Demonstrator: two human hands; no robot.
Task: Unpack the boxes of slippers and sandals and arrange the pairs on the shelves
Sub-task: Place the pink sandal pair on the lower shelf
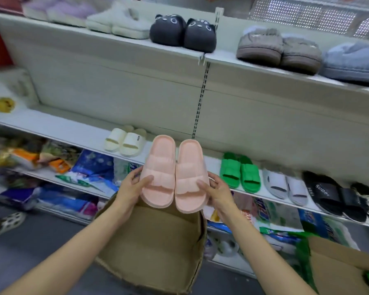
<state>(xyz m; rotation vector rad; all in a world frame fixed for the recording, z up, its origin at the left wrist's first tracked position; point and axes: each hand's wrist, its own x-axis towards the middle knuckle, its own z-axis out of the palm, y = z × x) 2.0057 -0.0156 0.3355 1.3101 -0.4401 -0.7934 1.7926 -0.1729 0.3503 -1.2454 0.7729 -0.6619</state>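
Holding two pink slippers side by side: left hand, right hand, fingers grasping one each.

A held slipper pair hangs above a box, before the shelf.

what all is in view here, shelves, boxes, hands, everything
pink slides: one pair, held over the open box
cream slides: one pair, middle shelf, left
green slides: one pair, middle shelf
grey slides: one pair, right of green
black slides: one pair, far right
black cat slippers: one pair, top shelf
taupe plush slippers: one pair, top shelf
cardboard box: one, brown, open, below hands
left hand: grips left pink slide
right hand: grips right pink slide
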